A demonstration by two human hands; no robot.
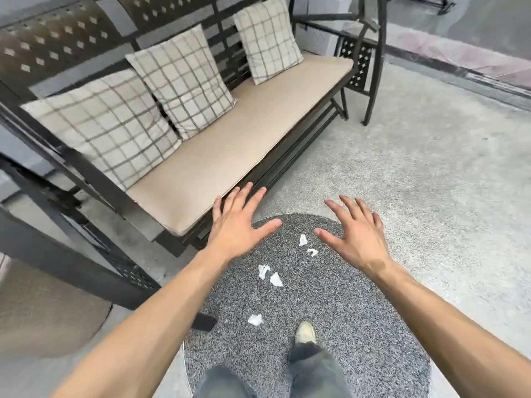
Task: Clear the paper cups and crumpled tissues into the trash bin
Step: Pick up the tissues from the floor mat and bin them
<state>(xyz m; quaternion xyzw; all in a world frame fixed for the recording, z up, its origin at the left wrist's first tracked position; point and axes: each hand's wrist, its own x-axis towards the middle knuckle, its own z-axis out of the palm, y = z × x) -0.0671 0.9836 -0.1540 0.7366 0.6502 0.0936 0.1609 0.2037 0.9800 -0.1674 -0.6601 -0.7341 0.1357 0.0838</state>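
The person stands on a round speckled grey mat (330,305) laid on a pale, gritty floor (431,173), both bare arms stretched forward and down. The left hand (240,222) hangs palm down with its fingers spread wide and holds nothing; it sits over the far left edge of the mat, near the front corner of the bench. The right hand (355,228) mirrors it over the far right part of the mat, also flat, splayed and empty. Neither hand touches any tissue.

Five crumpled tissues lie scattered on the mat. Two small ones, a tissue (302,240) and a second scrap (313,252), lie between the two hands, closer to the right thumb. A further pair, one tissue (263,271) and its neighbour (276,279), lie just beside each other nearer the person, below the left wrist. The fifth tissue (255,319) lies alone, closest to the person, to the left of a pale shoe (305,333) that shows beneath grey trouser legs (310,372).

To the left stands a dark metal bench (71,41) with a beige seat cushion (244,133). Three checked pillows lean against its perforated back: one at the near end (106,124), one in the middle (184,79), one at the far end (267,38). The frame is slightly blurred.
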